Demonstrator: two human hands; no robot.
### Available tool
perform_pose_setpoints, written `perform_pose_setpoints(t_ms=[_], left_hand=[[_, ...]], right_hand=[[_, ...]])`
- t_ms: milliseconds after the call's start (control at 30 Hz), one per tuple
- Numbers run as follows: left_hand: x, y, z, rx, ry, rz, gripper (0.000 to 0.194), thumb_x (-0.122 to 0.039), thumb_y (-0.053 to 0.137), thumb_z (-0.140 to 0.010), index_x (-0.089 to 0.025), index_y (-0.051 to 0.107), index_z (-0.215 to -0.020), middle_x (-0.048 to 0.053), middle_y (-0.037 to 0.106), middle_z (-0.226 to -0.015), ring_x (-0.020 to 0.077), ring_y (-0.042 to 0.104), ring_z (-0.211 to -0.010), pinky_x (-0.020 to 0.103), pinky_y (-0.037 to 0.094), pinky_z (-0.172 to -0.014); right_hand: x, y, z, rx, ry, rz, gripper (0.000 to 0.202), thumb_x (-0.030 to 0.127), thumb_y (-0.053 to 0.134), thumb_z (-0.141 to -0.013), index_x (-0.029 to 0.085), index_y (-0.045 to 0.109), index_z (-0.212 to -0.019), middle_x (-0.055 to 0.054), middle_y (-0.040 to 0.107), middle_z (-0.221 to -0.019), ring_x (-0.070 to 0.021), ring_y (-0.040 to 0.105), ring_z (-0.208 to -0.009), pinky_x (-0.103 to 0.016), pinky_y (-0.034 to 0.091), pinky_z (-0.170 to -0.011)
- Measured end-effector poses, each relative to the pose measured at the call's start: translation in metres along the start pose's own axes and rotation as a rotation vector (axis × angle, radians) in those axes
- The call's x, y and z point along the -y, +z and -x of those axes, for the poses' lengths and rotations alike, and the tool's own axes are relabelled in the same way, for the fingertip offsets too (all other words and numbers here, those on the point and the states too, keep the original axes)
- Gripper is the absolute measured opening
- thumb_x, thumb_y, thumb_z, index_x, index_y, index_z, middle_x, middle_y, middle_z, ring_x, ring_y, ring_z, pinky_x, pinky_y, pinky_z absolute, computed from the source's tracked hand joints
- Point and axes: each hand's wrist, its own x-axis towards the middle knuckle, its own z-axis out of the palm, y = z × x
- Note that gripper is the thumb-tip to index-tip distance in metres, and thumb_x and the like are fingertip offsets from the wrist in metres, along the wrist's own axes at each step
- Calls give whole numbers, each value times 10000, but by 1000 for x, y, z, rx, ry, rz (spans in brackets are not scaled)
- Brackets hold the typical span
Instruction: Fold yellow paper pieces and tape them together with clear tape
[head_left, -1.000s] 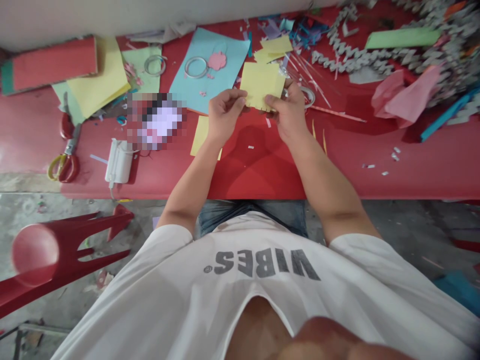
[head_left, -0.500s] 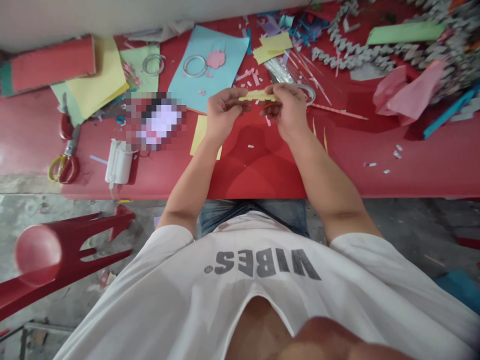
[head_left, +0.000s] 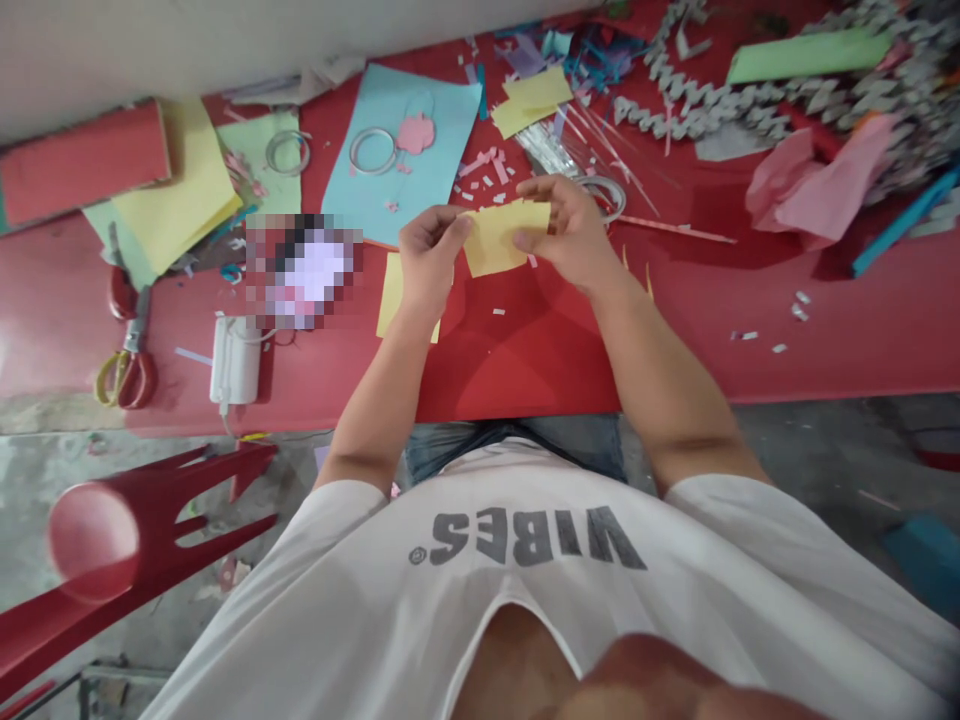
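Note:
A small yellow paper piece (head_left: 498, 240) with a jagged far edge is held over the red table (head_left: 517, 370). My left hand (head_left: 433, 258) pinches its left edge between thumb and fingers. At its right edge, my right hand (head_left: 568, 235) grips it, the thumb lying on the near face and the fingers partly behind. Another yellow sheet (head_left: 390, 295) lies partly under my left wrist. Just beyond my hands are a light blue sheet (head_left: 352, 205) with a tape ring (head_left: 373, 151) and a pink paper flower (head_left: 415, 133) on it.
Scissors (head_left: 135, 345), a white device with a cable (head_left: 235, 365) and a blurred-out phone-like object (head_left: 311, 270) lie left. Farther right are a tape roll (head_left: 606, 198), pink paper (head_left: 821, 190) and grey folded-paper chains (head_left: 705, 110). A red chair (head_left: 157, 530) stands at lower left.
The yellow piece has turned from nearly edge-on to showing its broad face. My right thumb now lies across it. The whole view has shifted slightly.

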Motion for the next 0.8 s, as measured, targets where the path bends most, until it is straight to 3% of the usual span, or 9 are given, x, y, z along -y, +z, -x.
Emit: perform_pose_setpoints(t_ms=[100, 167, 333, 433, 800], left_hand=[[2, 4, 4, -11, 65, -41, 105, -370, 736, -932, -277, 732, -980, 6, 642, -865, 153, 638, -800, 269, 533, -713], [8, 8, 4, 4, 81, -21, 271, -446, 771, -902, -307, 686, -1118, 17, 662, -974, 169, 650, -867, 283, 537, -742], [27, 20, -3, -21, 34, -67, 365, -575, 732, -906, -302, 621, -1123, -19, 543, -781, 157, 557, -663, 294, 454, -642], [34, 23, -7, -34, 33, -129, 356, -603, 697, -920, -285, 613, -1055, -11, 537, -799, 161, 547, -670, 301, 440, -640], [37, 19, -7, -10, -15, -110, 301, -566, 698, -937, -316, 571, -1047, -30, 508, -736, 137, 479, -559, 303, 397, -546]], right_hand=[[-2, 9, 1, 14, 11, -72, 480, 454, 983, -648, 273, 667, -961, -16, 705, -938, -266, 707, -897, -455, 635, -814], [-3, 12, 2, -24, 23, -82, 434, 468, 960, -679, 263, 659, -914, -15, 711, -928, -264, 706, -889, -468, 634, -825], [-11, 9, -2, -83, 64, -83, 411, 471, 945, -693, 268, 669, -920, -12, 709, -900, -273, 710, -875, -491, 633, -833], [-19, 9, -4, -103, 72, -88, 394, 464, 937, -701, 278, 676, -929, -15, 717, -921, -288, 712, -891, -522, 629, -859], [-10, 14, 3, -123, 138, -89, 282, 417, 882, -767, 323, 694, -955, 1, 729, -957, -307, 721, -885, -536, 641, -816]])
